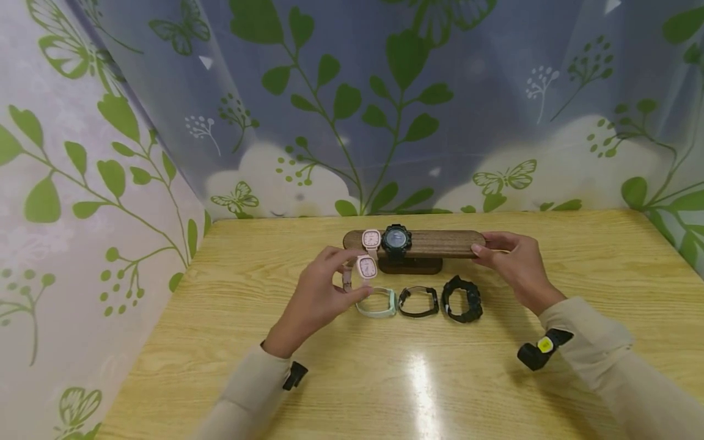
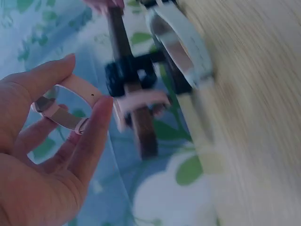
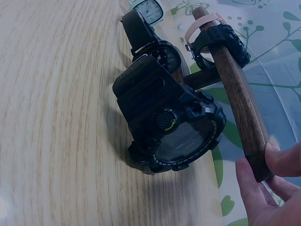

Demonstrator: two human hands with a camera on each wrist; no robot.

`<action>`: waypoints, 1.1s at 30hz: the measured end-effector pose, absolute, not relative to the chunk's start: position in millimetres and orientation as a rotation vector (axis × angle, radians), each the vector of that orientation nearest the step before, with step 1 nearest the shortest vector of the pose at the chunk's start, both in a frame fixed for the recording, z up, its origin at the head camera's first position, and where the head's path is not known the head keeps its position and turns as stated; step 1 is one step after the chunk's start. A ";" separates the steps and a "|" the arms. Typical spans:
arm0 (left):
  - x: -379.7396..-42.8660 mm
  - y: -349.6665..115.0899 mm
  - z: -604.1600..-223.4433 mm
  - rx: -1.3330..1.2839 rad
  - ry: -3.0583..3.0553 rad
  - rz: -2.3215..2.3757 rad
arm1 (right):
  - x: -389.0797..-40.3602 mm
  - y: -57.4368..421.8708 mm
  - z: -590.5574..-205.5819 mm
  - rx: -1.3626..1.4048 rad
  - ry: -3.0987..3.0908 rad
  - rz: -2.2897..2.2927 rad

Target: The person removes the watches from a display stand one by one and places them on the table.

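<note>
My left hand (image 1: 316, 293) pinches a pink watch (image 1: 366, 267) by its looped strap, between thumb and fingers, just in front of a wooden watch stand (image 1: 448, 244). In the left wrist view the pink strap (image 2: 81, 89) forms a closed ring. My right hand (image 1: 519, 266) grips the stand's right end, thumb in front; the right wrist view shows the bar (image 3: 242, 101) between thumb and fingers. Around the left part of the bar sit another pink watch (image 1: 371, 237) and, beside it, a chunky black watch (image 1: 396, 238).
In front of the stand, a mint-green watch (image 1: 392, 302), a smaller black watch (image 1: 434, 301) and a bulky black watch (image 1: 473, 302) stand in a row on the wooden table (image 1: 352, 379). A leaf-and-butterfly patterned curtain (image 1: 473, 140) hangs behind the table.
</note>
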State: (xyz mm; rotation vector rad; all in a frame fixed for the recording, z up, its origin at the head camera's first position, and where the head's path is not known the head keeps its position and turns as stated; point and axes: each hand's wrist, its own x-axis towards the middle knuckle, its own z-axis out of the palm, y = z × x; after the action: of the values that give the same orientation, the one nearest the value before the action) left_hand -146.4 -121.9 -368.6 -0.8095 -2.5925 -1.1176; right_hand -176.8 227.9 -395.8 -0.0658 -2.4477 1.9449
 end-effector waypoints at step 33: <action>-101.4 16.2 -394.8 -1.315 -2.950 -0.357 | -178.9 229.7 -396.7 -0.107 -2.467 1.947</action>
State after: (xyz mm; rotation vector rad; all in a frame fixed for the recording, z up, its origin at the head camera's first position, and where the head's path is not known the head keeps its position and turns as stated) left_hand -101.4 16.2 -394.8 -1.3146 -2.9502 -0.3568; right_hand -178.9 229.7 -396.7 -0.1068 -2.4674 1.9474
